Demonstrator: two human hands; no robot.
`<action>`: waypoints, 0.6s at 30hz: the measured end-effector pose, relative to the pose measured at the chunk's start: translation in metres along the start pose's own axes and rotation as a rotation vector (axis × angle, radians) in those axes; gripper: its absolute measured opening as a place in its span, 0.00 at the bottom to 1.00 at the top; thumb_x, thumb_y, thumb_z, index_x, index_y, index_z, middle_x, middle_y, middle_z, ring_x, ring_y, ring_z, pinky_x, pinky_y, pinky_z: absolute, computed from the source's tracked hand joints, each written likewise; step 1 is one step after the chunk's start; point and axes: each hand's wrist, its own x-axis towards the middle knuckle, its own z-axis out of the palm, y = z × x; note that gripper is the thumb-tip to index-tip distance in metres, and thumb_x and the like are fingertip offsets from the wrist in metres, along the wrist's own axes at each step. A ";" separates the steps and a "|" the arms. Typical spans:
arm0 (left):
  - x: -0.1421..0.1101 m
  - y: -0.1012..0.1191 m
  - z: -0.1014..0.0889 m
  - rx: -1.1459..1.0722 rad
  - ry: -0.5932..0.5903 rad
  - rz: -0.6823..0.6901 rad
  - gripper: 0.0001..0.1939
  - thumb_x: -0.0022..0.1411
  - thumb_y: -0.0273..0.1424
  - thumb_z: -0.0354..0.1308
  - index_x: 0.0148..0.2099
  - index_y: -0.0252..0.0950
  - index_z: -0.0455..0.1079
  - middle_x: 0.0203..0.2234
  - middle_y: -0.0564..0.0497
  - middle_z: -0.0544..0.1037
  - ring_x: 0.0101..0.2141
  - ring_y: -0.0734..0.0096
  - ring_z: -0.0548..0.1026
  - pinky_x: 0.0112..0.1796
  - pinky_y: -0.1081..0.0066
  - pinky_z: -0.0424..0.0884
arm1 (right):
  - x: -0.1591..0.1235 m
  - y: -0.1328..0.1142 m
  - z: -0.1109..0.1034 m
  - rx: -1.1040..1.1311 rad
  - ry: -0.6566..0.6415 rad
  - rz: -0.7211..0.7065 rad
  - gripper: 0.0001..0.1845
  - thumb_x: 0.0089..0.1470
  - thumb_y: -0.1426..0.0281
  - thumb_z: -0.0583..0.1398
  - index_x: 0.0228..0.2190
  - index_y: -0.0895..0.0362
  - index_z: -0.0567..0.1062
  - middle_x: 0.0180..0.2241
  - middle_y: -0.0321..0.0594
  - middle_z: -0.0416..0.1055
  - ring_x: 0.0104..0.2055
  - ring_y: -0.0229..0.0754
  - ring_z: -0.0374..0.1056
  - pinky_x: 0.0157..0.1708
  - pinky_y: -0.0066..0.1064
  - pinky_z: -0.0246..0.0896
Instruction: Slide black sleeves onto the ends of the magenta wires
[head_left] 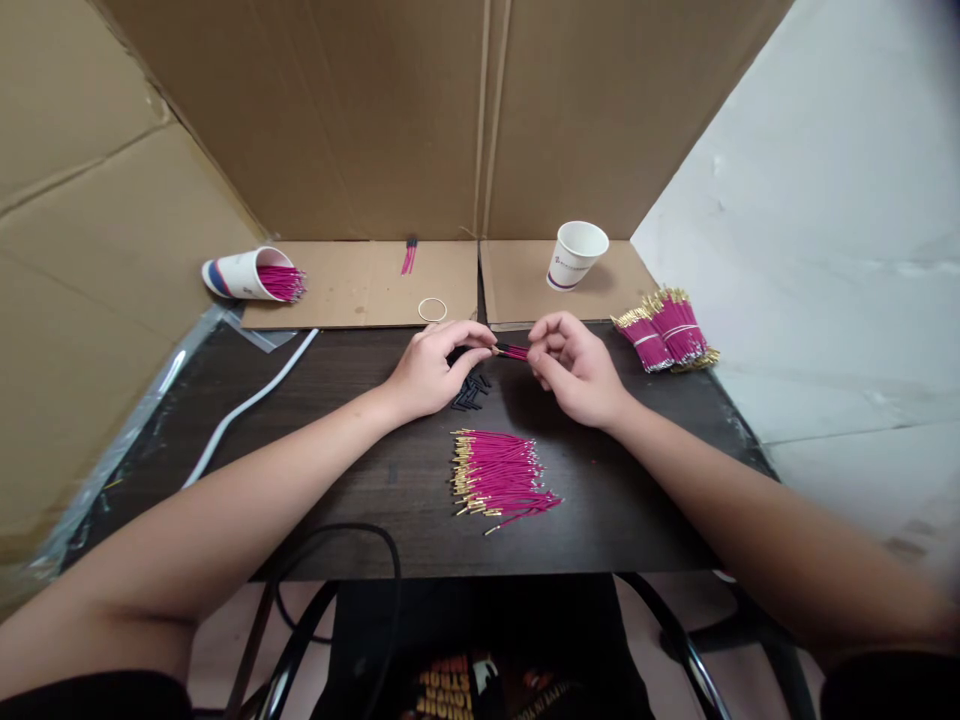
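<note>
My left hand [437,365] pinches a small black sleeve at its fingertips, meeting the tip of a short pink wire [513,351] that my right hand [574,368] holds from the other side. Both hands hover over the dark table [337,480]. Under my left hand lies a small heap of black sleeves [469,392]. A loose pile of pink wires with gold terminals [496,478] lies nearer to me, in front of both hands.
Bundled pink wires [666,331] lie at the right table edge. A tipped paper cup [244,274] holds pink wires at the back left. An upright paper cup [577,255], a rubber band [433,309] and a few wires [409,256] sit on cardboard. White cable [247,403] runs left.
</note>
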 end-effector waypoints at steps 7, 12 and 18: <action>-0.001 0.003 -0.002 0.149 -0.040 0.122 0.05 0.79 0.31 0.64 0.53 0.41 0.81 0.46 0.49 0.89 0.47 0.60 0.86 0.58 0.56 0.75 | 0.001 0.001 0.001 0.040 0.029 0.060 0.19 0.68 0.55 0.69 0.47 0.51 0.68 0.27 0.30 0.70 0.26 0.37 0.64 0.26 0.32 0.59; -0.001 0.002 -0.001 0.156 -0.061 0.164 0.05 0.79 0.32 0.64 0.53 0.40 0.81 0.46 0.50 0.89 0.47 0.61 0.85 0.57 0.57 0.73 | 0.000 0.001 0.004 0.017 0.025 0.044 0.18 0.68 0.55 0.68 0.47 0.52 0.69 0.27 0.30 0.70 0.26 0.37 0.65 0.27 0.33 0.59; -0.001 0.001 -0.001 0.160 -0.065 0.150 0.06 0.80 0.34 0.64 0.53 0.40 0.81 0.46 0.49 0.89 0.47 0.60 0.85 0.57 0.57 0.74 | -0.001 0.002 0.005 0.006 0.008 0.027 0.19 0.70 0.53 0.68 0.47 0.51 0.70 0.28 0.31 0.70 0.27 0.37 0.66 0.27 0.32 0.60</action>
